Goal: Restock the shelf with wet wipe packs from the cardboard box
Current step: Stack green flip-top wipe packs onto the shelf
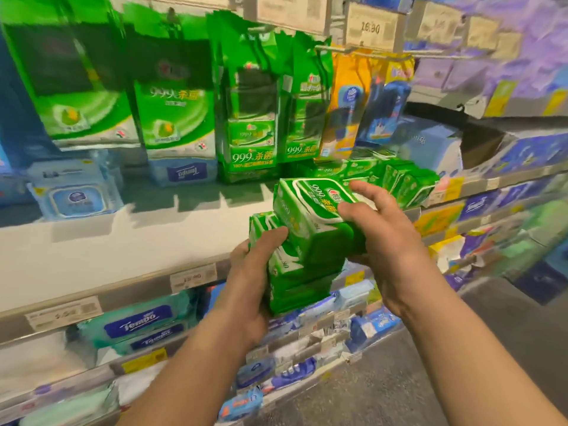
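**Transfer of green wipe packs to shelf**

Nearest the camera, the left hand [246,290] supports a stack of green wet wipe packs [295,272], fingers curled against its left side. The right hand [381,238] grips the top pack [313,216], thumb on its printed face. The load hangs just above the front edge of the shelf [123,253], near stocked green packs [396,179] at its right end. The packs look soft, light and slippery-filmed; hold by the broad faces.
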The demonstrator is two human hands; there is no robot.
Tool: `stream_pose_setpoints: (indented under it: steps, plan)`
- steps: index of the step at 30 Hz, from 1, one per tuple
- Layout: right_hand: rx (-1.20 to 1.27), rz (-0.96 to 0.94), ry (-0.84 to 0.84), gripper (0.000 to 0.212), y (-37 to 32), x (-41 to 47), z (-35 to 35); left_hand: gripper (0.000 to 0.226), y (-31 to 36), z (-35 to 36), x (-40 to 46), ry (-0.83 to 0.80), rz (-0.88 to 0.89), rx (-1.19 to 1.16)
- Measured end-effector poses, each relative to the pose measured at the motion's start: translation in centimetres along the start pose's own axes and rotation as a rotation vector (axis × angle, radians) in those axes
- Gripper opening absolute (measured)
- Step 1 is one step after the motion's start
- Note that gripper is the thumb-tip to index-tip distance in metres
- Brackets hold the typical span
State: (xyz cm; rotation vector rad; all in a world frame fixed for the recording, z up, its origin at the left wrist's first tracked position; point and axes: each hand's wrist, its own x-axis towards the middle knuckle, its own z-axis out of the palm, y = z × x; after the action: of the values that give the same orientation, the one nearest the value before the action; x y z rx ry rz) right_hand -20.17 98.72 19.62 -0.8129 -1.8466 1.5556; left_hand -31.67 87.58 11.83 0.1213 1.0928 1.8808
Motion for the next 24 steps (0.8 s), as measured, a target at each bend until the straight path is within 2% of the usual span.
stream_pose_setpoints:
  steps: [4, 5, 8, 13, 15, 18, 22, 24]
  plan:
    - [-0.147, -0.121, -0.023, 0.047, 0.1, 4.9, -4.2, 0.063, -1.1, 4.4, 4.2, 0.009, 0.042, 0.032]
    - [-0.187, -0.129, -0.021, 0.046, 0.1, 6.2, -5.3, 0.068, -1.5, 5.6, 5.3, 0.025, 0.053, 0.038]
    - [-0.354, -0.116, -0.051, 0.057, -0.3, 9.9, -8.9, 0.099, -2.5, 9.0, 8.4, 0.113, 0.086, 0.027]
    - [-0.620, -0.163, -0.248, 0.075, -2.1, 15.1, -13.3, 0.099, -3.6, 13.8, 12.0, 0.175, 0.147, 0.019]
    - [-0.671, -0.185, -0.317, 0.082, -2.2, 17.5, -14.2, 0.087, -3.7, 14.8, 13.1, 0.179, 0.201, 0.030]
    - [-0.669, -0.199, -0.362, 0.077, -1.9, 20.5, -15.3, 0.062, -3.6, 15.8, 14.1, 0.188, 0.234, 0.073]
    - [-0.631, -0.178, -0.350, 0.072, -0.4, 24.1, -17.1, 0.059, -2.8, 15.7, 14.8, 0.242, 0.199, 0.070]
    - [-0.716, -0.200, -0.323, 0.071, 0.6, 25.8, -17.8, 0.045, -2.4, 15.2, 15.1, 0.260, 0.176, 0.083]
